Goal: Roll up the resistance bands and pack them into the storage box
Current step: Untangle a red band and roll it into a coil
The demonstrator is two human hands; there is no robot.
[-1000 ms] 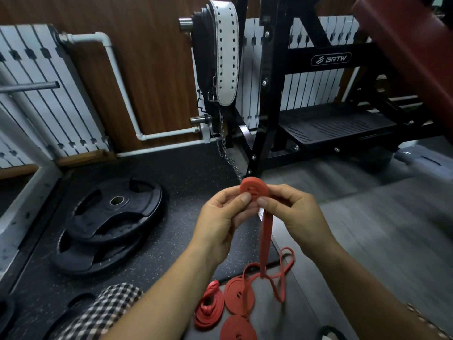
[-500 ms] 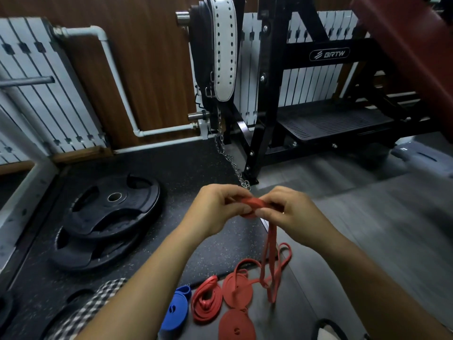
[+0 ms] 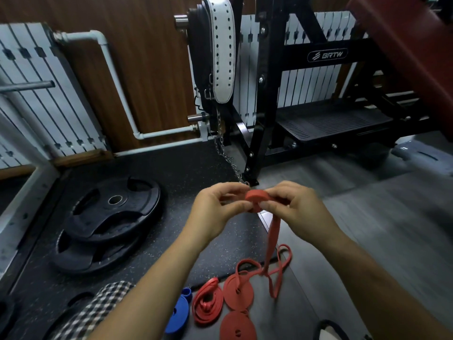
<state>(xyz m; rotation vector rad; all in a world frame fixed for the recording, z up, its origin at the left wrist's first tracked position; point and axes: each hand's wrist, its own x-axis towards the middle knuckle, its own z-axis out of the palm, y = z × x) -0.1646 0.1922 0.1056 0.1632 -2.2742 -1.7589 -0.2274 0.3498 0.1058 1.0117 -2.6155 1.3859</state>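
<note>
Left hand (image 3: 215,211) and right hand (image 3: 295,212) pinch the band roll (image 3: 255,196).

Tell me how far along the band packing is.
Done: two red rolls and a blue roll lie on the floor. In hand: left hand and right hand pinch a part-wound red band, tail hanging. Left: finish it, tighten the loose red coil, box everything; no box visible.

left hand (image 3: 215,209) and right hand (image 3: 291,212) pinching half-rolled red band (image 3: 257,195), tail hanging; rolled bands (image 3: 238,296) on floor
</note>
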